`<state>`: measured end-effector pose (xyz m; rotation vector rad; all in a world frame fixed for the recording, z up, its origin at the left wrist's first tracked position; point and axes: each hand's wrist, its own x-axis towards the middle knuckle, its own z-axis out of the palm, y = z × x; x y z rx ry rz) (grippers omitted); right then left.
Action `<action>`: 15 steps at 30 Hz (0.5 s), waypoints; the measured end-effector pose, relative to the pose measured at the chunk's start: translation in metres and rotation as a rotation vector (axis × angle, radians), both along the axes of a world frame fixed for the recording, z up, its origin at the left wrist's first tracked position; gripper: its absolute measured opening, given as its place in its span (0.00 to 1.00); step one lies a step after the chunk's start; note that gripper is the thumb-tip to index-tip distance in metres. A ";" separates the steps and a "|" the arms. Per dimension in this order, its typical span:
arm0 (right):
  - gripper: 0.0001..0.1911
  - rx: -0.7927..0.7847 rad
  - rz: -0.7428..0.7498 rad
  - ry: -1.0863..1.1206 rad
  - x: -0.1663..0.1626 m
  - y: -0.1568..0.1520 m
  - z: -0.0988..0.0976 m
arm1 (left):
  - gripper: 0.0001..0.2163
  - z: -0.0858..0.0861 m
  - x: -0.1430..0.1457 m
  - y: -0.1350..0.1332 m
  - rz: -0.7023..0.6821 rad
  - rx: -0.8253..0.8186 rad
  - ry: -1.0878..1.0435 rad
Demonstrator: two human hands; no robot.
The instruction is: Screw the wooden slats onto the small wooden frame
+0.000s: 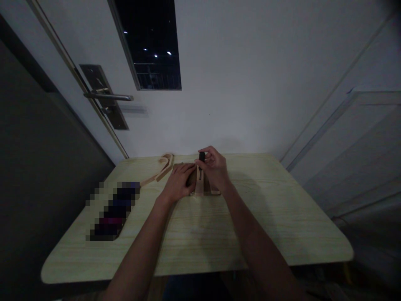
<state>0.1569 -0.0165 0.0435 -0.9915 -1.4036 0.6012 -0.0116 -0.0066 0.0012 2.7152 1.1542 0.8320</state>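
My left hand (180, 184) lies over a brown object (191, 177) near the table's back edge, fingers across its top and thumb at its near side. A pale tan strip (199, 184) runs down the object's front, right of that hand. In my right hand (216, 165) a small upright tool with a black handle (202, 156) is pinched between thumb and fingers. Its thin dark lower end meets the strip; the exact kind of tool is too small to tell. The brown object's right part is partly hidden behind my right hand.
A curved, hook-ended tan piece (164, 167) lies left of my hands on the light wood-grain table (194, 242). Nearer the left edge is a dark, pixelated flat item (115, 211). A white door with a metal handle (109, 96) stands right behind the table.
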 end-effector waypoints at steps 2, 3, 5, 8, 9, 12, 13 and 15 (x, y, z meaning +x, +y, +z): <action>0.12 0.013 -0.031 -0.011 0.000 -0.001 0.001 | 0.25 0.000 0.000 0.000 -0.001 -0.001 0.002; 0.12 0.016 -0.033 -0.024 0.001 -0.001 0.001 | 0.25 0.000 0.000 0.000 -0.002 -0.002 0.003; 0.12 0.026 -0.017 -0.061 0.005 0.000 0.002 | 0.25 0.001 0.000 0.000 -0.005 -0.001 0.003; 0.12 0.084 0.050 -0.143 0.011 0.001 0.002 | 0.25 0.001 0.000 0.000 -0.008 0.001 0.001; 0.12 0.098 0.093 -0.157 0.014 0.002 0.001 | 0.25 0.001 0.000 0.000 -0.006 0.001 0.000; 0.13 0.078 0.269 -0.109 0.019 0.003 0.000 | 0.25 0.002 0.000 -0.001 0.003 -0.001 0.001; 0.15 0.061 0.342 -0.078 0.021 0.003 0.000 | 0.25 0.002 0.000 -0.001 0.004 -0.002 0.002; 0.18 0.042 0.484 -0.034 0.024 0.003 0.000 | 0.25 0.003 0.001 -0.002 0.003 -0.002 0.006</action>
